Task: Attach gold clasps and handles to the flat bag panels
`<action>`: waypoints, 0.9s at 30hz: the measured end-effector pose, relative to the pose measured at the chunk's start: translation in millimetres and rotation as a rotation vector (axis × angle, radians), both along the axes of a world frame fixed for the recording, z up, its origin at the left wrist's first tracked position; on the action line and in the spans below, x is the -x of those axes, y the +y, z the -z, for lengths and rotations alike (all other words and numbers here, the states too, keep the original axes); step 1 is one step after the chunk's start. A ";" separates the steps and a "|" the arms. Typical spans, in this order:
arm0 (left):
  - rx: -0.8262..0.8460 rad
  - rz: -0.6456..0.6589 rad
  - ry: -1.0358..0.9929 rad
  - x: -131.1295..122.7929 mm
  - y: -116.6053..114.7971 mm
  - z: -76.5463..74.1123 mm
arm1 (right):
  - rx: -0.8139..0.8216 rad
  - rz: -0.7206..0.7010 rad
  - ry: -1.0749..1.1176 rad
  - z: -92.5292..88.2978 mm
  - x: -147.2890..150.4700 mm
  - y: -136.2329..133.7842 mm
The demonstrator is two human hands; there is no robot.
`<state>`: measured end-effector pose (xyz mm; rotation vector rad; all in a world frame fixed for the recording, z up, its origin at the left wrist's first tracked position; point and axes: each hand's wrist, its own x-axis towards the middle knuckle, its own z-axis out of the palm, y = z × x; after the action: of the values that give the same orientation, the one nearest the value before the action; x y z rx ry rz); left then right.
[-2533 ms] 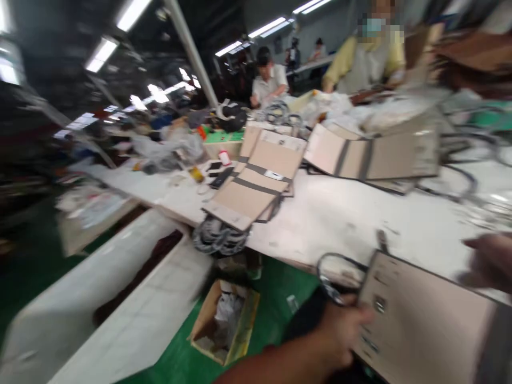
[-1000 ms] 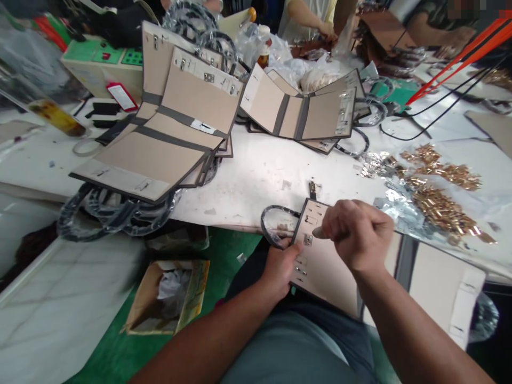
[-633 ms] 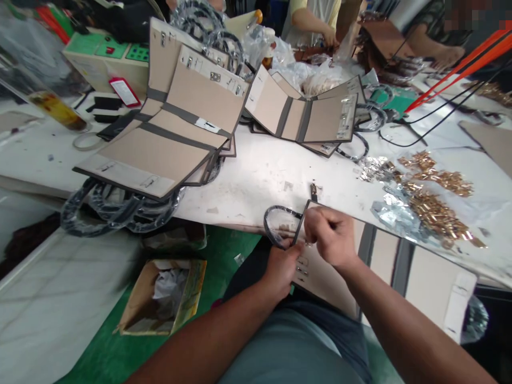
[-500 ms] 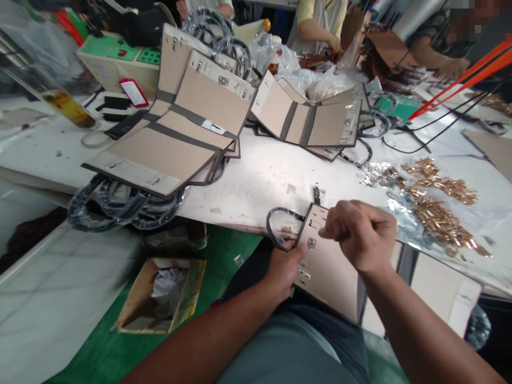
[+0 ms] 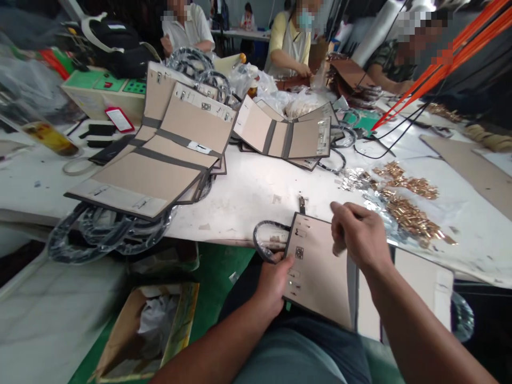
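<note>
A beige-lined bag panel [image 5: 320, 272] with dark edging lies across my lap and the table's front edge. My left hand [image 5: 274, 282] grips its left edge, thumb on top and fingers hidden underneath. Beside that hand, a black handle [image 5: 260, 234] in clear film loops out from the panel. Small metal fittings, one a square plate [image 5: 299, 253], sit along the panel's left side. Over the panel's upper part hovers my right hand [image 5: 362, 234], its fingers curled closed. Whatever those fingers may hold is hidden. A dark strap with a metal end [image 5: 302, 205] sticks out past the panel's top corner.
Stacked open bag panels [image 5: 160, 154] with wrapped handles stand at left, and more panels [image 5: 306, 141] at the back middle. Gold metal pieces [image 5: 412, 213] are heaped at right. A cardboard box [image 5: 150, 330] sits on the floor. Orange straps [image 5: 436, 69] hang at right; co-workers sit opposite.
The view has shifted, showing more of the far side. My right hand has moved away from the fittings on the panel's left side. My left hand keeps its grip on the edge.
</note>
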<state>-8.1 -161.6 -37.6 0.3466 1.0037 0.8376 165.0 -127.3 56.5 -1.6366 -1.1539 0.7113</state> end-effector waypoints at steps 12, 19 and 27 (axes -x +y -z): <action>-0.341 -0.069 0.394 44.3 -6.4 -10.1 | 0.403 -0.127 -0.562 52.6 -17.3 22.8; -1.455 0.334 1.169 32.0 43.1 -37.8 | 0.380 -0.122 -0.605 47.4 -17.1 21.1; -1.531 0.673 1.405 -4.4 84.2 -15.9 | 0.336 -0.085 -0.727 52.6 -9.5 6.2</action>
<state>-3.7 -77.4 -21.8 2.6818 1.1062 0.4810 174.5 -121.1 3.8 -2.2377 -1.6838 0.3684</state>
